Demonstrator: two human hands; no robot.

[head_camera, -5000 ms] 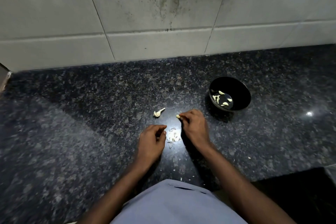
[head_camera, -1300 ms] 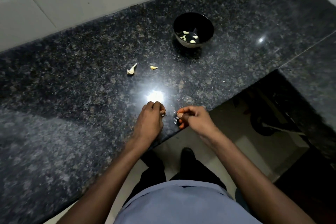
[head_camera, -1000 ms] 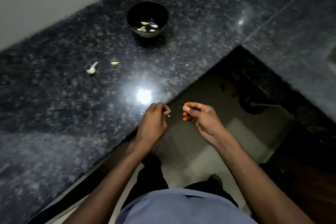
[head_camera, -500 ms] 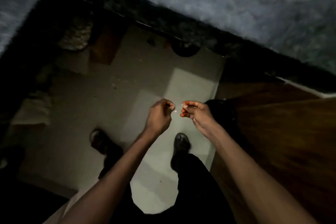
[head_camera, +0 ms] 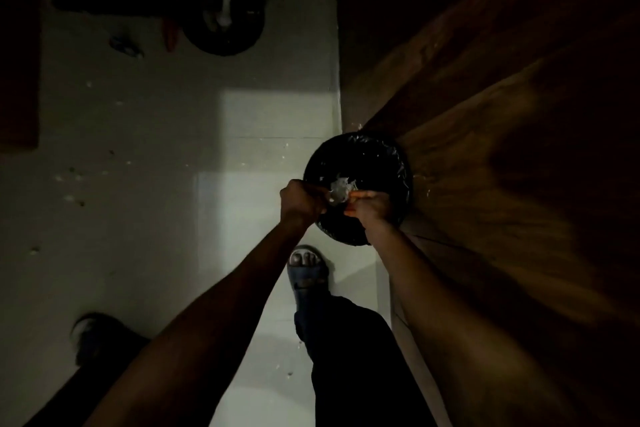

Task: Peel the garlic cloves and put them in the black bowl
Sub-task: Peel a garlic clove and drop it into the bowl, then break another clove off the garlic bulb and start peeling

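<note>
The view has swung from the bench down to the floor; both hands, the left hand (head_camera: pixel 300 202) and right hand (head_camera: pixel 369 206), now hold papery garlic skins (head_camera: pixel 340 190) over a black-lined bin (head_camera: pixel 377 156).

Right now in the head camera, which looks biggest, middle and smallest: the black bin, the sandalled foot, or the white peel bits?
1. Black bin, biggest.
2. Sandalled foot, middle.
3. White peel bits, smallest, held above the bin, so nearer the camera, yet tiniest.

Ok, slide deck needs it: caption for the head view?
Both hands, left and right, hold papery white garlic peel over a round black-lined bin.
</note>
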